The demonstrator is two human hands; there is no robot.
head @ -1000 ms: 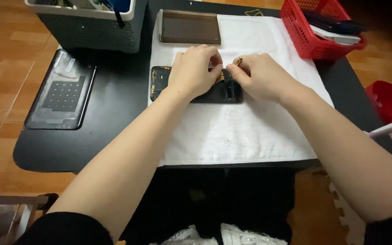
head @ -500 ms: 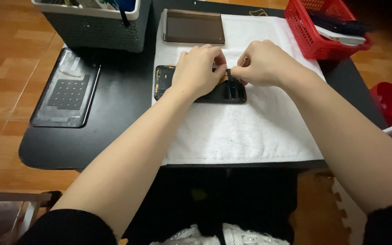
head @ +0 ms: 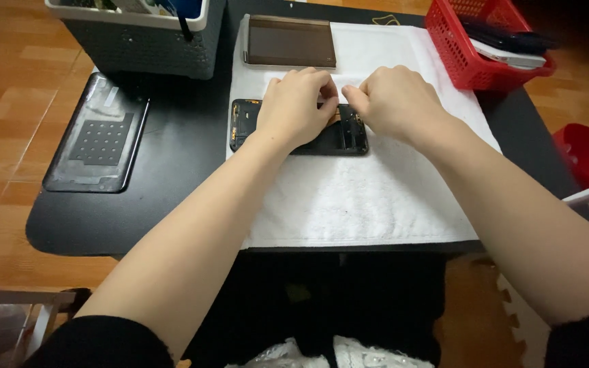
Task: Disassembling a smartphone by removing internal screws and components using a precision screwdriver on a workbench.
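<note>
At frame centre, the opened phone (head: 299, 129) is laid lengthwise left-to-right on the white towel (head: 363, 197); it is pressed by the left hand (head: 296, 107), its right end pinched by the right hand (head: 393, 102)

We see 1 opened black phone body (head: 294, 133) lying flat and lengthwise on the white towel (head: 349, 197), its inner parts facing up. Its middle is hidden under our 2 hands; only the ends show.
</note>
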